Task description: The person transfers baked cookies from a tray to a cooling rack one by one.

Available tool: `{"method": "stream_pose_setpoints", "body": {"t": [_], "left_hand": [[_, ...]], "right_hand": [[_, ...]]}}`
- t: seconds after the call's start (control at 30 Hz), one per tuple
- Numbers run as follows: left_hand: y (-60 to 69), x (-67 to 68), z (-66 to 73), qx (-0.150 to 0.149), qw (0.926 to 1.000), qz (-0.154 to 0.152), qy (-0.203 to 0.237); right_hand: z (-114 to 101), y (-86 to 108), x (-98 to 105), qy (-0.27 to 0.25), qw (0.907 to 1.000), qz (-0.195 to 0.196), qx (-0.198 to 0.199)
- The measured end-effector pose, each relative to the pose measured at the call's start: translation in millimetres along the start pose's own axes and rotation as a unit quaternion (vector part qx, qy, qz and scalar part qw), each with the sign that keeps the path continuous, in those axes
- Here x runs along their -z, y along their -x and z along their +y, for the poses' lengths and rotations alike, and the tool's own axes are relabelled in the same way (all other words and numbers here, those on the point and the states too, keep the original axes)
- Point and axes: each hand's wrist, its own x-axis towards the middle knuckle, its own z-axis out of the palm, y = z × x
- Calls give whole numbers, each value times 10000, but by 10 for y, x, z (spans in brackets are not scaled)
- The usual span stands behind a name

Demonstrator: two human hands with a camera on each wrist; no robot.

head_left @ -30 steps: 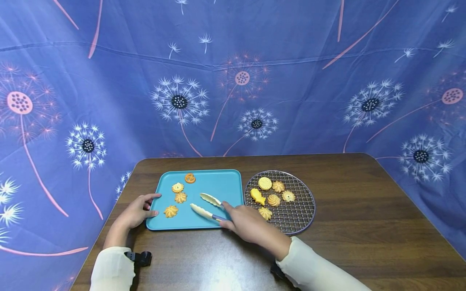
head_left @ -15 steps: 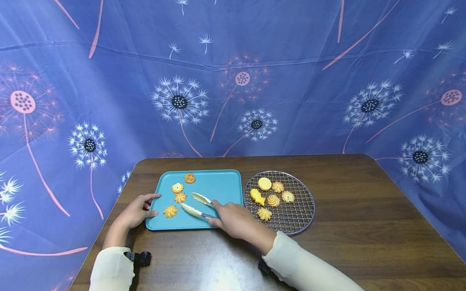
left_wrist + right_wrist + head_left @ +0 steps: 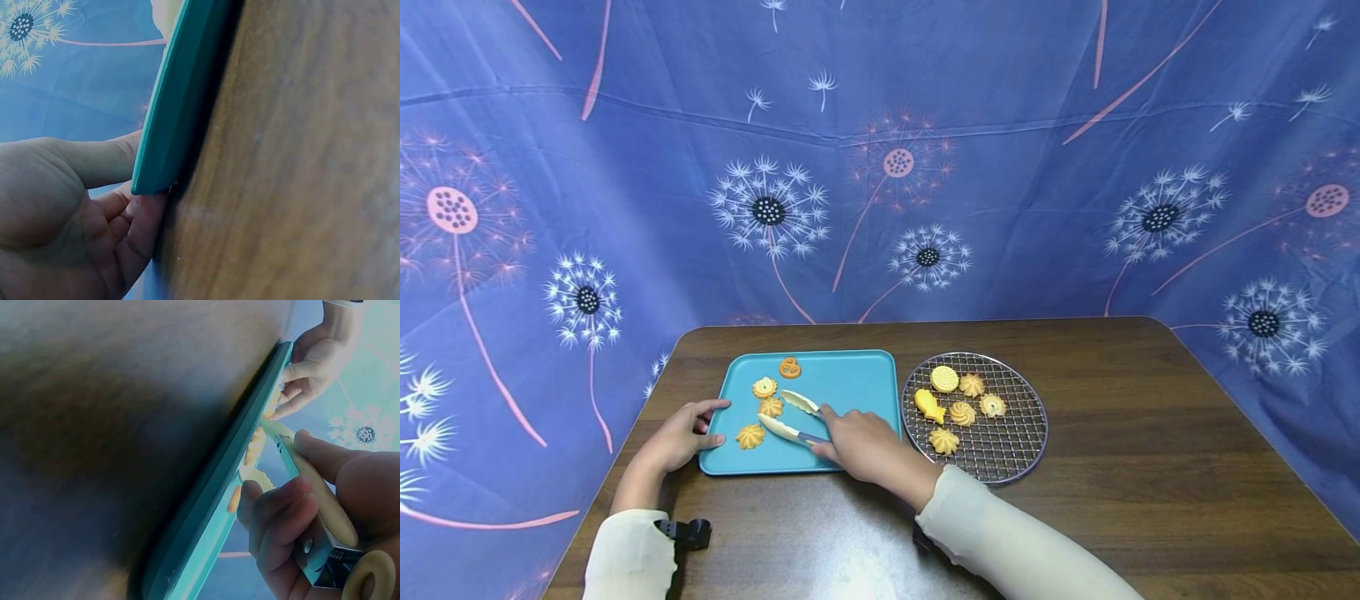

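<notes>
My right hand (image 3: 861, 446) grips a pair of tongs (image 3: 325, 506) with cream tips, spread apart over the blue tray (image 3: 850, 375). Between and beside the tips, a flower-shaped cookie (image 3: 771, 407) lies on the tray. Left of the near tip is another flower-shaped cookie (image 3: 750, 436). Farther back sit a round cookie with a pale centre (image 3: 764, 387) and a pretzel (image 3: 790, 367). At the tray's left edge, my left hand (image 3: 677, 437) holds the rim; in the left wrist view its thumb and fingers lie on either side of the tray wall (image 3: 169, 119).
To the right of the tray lies a round wire rack (image 3: 1015, 433) with several cookies, among them a yellow fish-shaped one (image 3: 930, 406). Both stand on a brown wooden table (image 3: 1135, 433). A blue dandelion-print cloth (image 3: 1030, 208) hangs behind it.
My right hand has moved left with the tongs, bringing their tips up to the flower-shaped cookie. The left hand has stayed at the tray's edge.
</notes>
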Motion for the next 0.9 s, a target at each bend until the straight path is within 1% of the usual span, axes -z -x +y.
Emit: {"method": "stream_pose_setpoints", "body": {"t": [0.3, 0.63, 0.9], "left_hand": [[-11, -12, 2, 25, 10000, 1, -42], [-8, -15, -7, 81, 10000, 0, -30], [-7, -8, -8, 33, 10000, -3, -77]], "right_hand": [[-46, -67, -37, 150, 9999, 42, -31], [-39, -22, -31, 158, 9996, 187, 134], [-25, 18, -25, 62, 9996, 238, 162]]}}
